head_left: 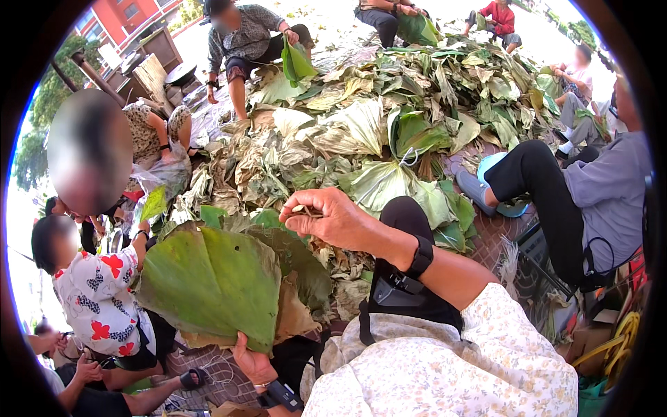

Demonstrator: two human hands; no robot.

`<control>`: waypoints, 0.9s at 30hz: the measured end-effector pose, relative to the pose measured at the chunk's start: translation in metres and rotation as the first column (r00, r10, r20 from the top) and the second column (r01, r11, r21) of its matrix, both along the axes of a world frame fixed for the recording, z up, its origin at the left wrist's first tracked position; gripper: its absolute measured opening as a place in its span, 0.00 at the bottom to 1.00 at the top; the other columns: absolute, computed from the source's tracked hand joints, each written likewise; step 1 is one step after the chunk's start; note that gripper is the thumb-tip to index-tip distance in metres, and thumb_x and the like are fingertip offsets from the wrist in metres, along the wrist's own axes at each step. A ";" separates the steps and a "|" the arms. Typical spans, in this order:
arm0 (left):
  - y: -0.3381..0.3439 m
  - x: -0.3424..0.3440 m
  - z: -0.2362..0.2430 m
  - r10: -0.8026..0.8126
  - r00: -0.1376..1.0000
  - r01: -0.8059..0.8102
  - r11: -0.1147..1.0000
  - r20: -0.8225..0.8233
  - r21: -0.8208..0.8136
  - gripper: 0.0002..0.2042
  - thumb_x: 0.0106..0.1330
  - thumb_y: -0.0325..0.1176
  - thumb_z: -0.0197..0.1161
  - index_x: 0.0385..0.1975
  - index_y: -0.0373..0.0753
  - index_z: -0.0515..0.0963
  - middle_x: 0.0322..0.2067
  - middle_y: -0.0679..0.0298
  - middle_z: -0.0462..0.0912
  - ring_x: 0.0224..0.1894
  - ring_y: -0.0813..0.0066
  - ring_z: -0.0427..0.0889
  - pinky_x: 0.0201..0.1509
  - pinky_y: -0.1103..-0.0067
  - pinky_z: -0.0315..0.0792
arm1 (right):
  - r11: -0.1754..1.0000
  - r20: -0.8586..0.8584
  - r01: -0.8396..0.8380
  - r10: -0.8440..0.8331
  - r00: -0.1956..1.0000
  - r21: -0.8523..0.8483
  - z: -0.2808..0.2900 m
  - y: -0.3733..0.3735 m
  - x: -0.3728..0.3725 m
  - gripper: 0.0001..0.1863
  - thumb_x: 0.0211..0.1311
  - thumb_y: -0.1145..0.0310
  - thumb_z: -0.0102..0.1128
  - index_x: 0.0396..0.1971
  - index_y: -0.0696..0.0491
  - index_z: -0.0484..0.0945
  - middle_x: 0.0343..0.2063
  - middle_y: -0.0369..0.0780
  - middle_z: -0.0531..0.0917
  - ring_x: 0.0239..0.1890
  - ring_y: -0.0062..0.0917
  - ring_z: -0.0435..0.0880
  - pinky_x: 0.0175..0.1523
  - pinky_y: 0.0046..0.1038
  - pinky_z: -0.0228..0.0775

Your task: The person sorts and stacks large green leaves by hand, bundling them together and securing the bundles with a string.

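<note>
In left hand, leaf clamped by fingers at lower edge; light grip advised, creasing avoided. Right hand: fingers curled; contents cannot be told.

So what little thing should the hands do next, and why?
Perhaps lower the right hand to steady the big green leaf by its upper edge: the left hand holds it only near a bottom corner, while the right hand is raised, apart from it. I can't tell whether the right hand pinches anything.
</note>
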State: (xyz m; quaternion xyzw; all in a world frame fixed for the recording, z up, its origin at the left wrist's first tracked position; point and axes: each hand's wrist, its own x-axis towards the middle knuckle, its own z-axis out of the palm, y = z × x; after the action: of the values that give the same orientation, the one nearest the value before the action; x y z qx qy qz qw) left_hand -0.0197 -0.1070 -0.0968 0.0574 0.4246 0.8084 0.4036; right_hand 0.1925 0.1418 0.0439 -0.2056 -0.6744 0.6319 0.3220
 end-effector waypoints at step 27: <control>0.008 0.003 0.003 0.092 0.996 -0.091 0.993 0.019 -0.077 0.21 0.57 0.25 0.57 0.52 0.34 0.65 0.49 0.60 0.71 0.50 0.64 0.71 0.55 0.68 0.67 | 0.980 0.200 -0.197 0.195 0.960 -0.011 -0.050 -0.014 -0.015 0.13 0.57 0.62 0.57 0.31 0.57 0.73 0.16 0.31 0.68 0.21 0.11 0.61 0.26 0.19 0.56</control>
State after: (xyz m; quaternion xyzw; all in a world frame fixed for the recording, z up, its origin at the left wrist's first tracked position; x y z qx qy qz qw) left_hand -0.0168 -0.0989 -0.0943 0.0131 0.4526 0.8099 0.3728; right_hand 0.1771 0.1282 -0.0063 -0.1988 -0.7232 0.6337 0.1895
